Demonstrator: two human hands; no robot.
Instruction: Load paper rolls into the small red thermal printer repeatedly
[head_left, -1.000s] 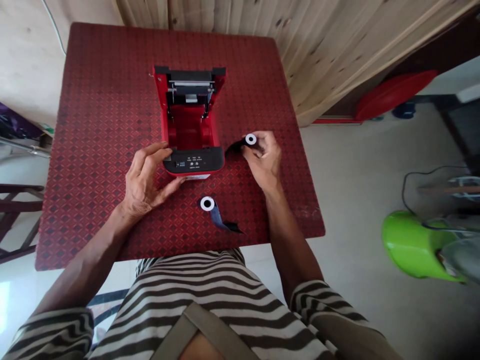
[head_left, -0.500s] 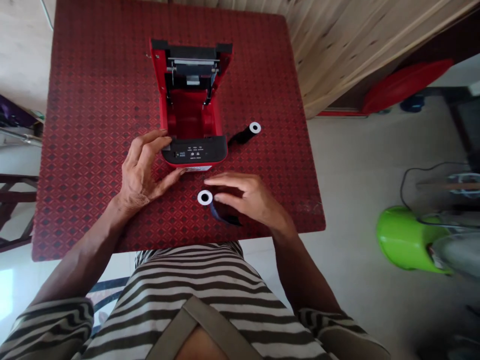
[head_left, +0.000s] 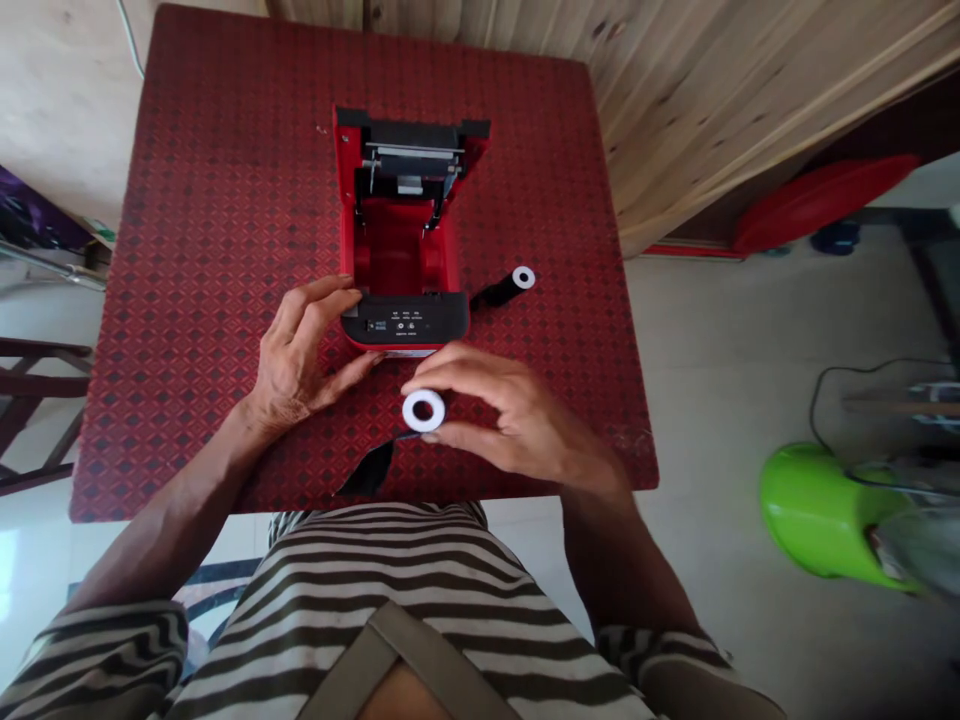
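A red and black label printer (head_left: 405, 318) stands on the table with its lid (head_left: 411, 150) raised and its inner bay bare. My left hand (head_left: 300, 350) grips its front left corner, fingers on the black panel and thumb low at the front. Just in front of the printer, my right hand (head_left: 510, 410) pinches a ribbon roll (head_left: 424, 410) between thumb and fingers. The roll's white end ring faces up, and a dark loose strip (head_left: 369, 470) trails from it toward the table's near edge. A second black ribbon roll (head_left: 514, 285) with a white core lies right of the printer.
The red patterned table (head_left: 225, 150) meets a wooden plank wall (head_left: 675, 90) at the back right. A green bucket (head_left: 817, 515) and a cable (head_left: 862, 368) are on the right side. Part of a dark wooden chair (head_left: 37, 410) shows at the left.
My right hand has closed on the near roll and lifted it, turning it so its loose strip now hangs to the left. My left hand stays on the printer. The view has shifted slightly.
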